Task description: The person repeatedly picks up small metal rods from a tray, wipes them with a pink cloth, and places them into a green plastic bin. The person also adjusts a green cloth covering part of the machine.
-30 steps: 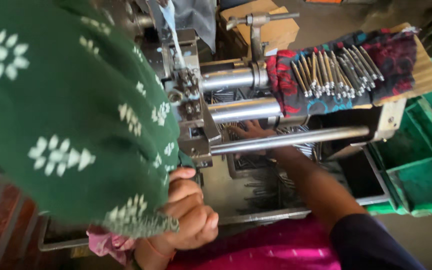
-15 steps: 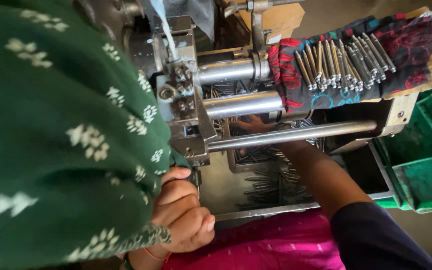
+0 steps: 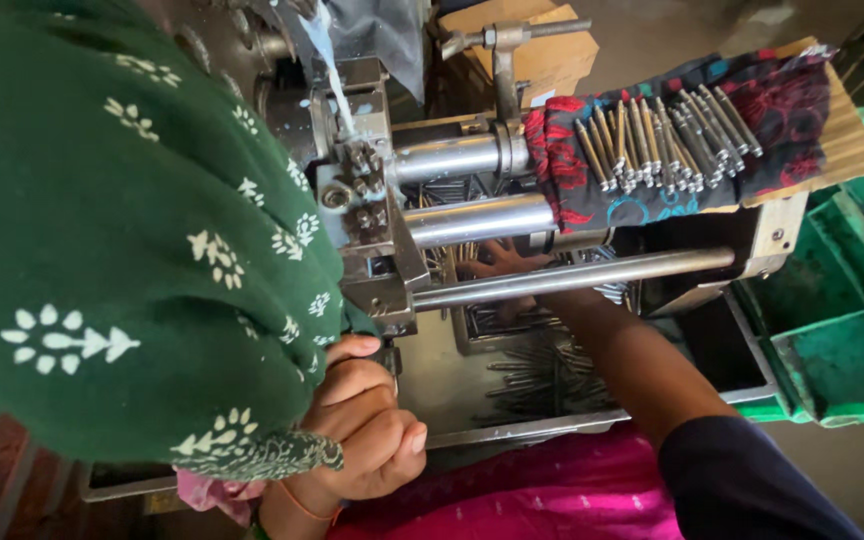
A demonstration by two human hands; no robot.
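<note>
Right hand (image 3: 500, 262) wedged behind steel bars (image 3: 572, 278); left hand (image 3: 367, 425) fisted.

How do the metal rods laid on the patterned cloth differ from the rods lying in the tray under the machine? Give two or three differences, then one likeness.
The rods on the cloth lie side by side in a neat row; the rods in the tray lie loosely scattered. The rods on the cloth sit high, in bright light; the rods in the tray sit low, in shadow beneath the machine's bars. Both are slim grey metal pieces.
</note>
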